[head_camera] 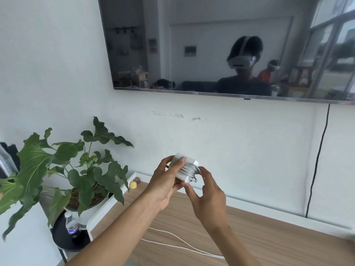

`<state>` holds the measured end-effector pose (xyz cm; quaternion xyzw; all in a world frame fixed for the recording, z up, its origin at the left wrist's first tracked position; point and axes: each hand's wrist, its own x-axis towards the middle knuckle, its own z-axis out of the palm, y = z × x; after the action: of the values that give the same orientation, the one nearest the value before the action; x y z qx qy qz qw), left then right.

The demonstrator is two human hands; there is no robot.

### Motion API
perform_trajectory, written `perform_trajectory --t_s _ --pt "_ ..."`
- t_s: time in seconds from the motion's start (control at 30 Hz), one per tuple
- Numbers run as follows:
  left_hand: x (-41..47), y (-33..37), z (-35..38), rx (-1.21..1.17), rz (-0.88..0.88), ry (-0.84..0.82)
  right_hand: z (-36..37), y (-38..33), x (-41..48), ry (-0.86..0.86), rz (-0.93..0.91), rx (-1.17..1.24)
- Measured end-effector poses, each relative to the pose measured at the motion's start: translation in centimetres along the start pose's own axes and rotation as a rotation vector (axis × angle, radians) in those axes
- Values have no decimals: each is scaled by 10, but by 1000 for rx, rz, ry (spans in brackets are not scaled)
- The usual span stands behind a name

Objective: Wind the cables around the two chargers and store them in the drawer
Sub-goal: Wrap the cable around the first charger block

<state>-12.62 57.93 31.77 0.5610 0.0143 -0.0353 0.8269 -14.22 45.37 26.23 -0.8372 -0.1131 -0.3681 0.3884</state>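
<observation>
Left hand point(163, 185) grips the wound charger point(187, 159); right hand point(209, 200) pinches the cable end point(194, 179) at the charger's lower-right corner.

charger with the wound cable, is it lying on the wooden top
No, the left hand and the right hand hold the charger in the air above the wooden top.

White wall point(57, 73), mounted TV point(211, 45), wooden cabinet top point(269, 237).
</observation>
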Motion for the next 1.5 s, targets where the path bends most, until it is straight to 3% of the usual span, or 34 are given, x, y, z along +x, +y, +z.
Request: perform_trajectory --t_s 0.13,0.23,0.43,0.63,0.83,0.93,1.07,1.2,1.5 --pt "-4 -2 -6 -14 37 -144 -2 9 4 9 34 128" --pt "-5 -2 -15 120 183 -248 -12 9 10 11 34 261" --pt "-7 5 -8 230 410 -198 -25 6 18 11 22 324" --pt "-7 0 -2 207 476 -150 -31 5 20 5 13 334" --pt "-10 -4 -1 171 430 -144 -29 11 16 29 -14 296" --pt "-14 -5 5 21 241 -177 -26 14 14 41 -33 232" --pt "-13 -6 17 -89 23 -80 -21 18 7 -18 -61 120" --pt "-9 -16 18 -112 80 53 -25 16 8 -66 -126 5" --pt "-8 -19 6 -105 143 116 -61 25 26 -158 -205 -16"
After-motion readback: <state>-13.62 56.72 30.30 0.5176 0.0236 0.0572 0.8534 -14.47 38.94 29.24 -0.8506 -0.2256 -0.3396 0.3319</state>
